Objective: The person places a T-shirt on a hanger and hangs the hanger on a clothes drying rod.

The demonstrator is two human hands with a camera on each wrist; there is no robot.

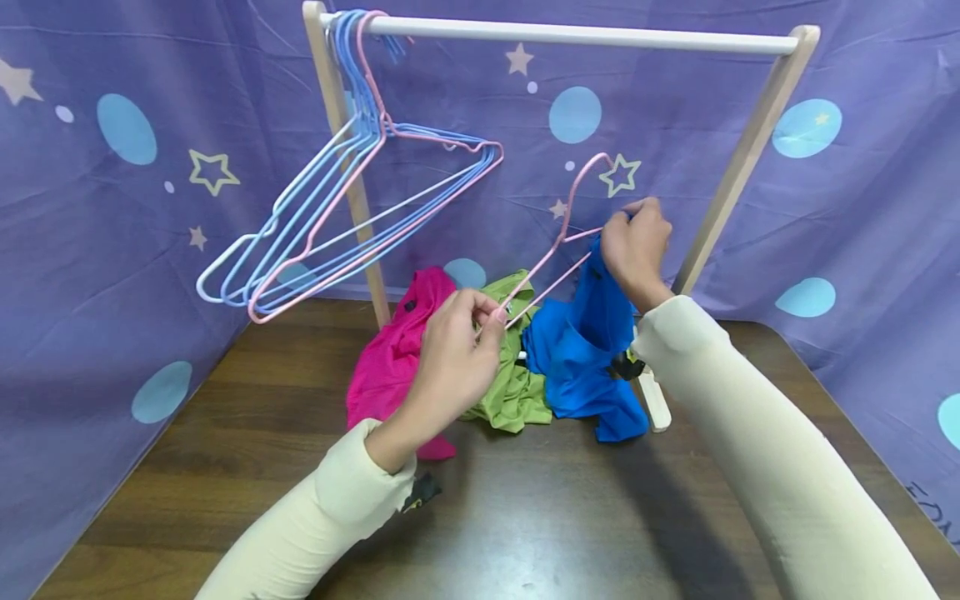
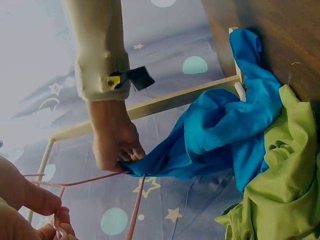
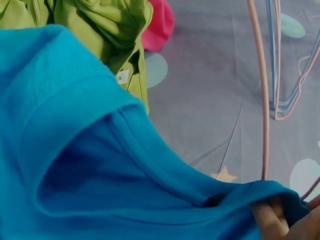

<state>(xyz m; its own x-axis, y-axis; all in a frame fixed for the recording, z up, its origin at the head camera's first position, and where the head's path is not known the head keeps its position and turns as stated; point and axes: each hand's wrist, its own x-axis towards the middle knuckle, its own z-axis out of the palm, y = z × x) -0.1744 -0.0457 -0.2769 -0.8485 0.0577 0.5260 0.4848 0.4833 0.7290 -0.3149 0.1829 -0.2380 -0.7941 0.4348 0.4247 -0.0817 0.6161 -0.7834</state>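
My left hand (image 1: 461, 350) pinches one end of a pink wire hanger (image 1: 567, 208), held in the air with its hook up. At the hanger's other end, my right hand (image 1: 637, 246) grips the neck part of a blue shirt (image 1: 577, 333). The rest of that shirt hangs down to the tabletop. In the right wrist view, the blue collar (image 3: 140, 165) gapes wide, and the fingers (image 3: 270, 217) show inside its edge. The hanger's end is hidden by the cloth there.
Behind my left hand lie a magenta shirt (image 1: 390, 367) and a green shirt (image 1: 517, 400) on the wooden table (image 1: 300, 392). Several blue, white and pink hangers (image 1: 367, 125) hang at the left end of a rack's white bar (image 1: 562, 33). A wooden rack foot (image 1: 655, 400) stands right of the blue shirt.
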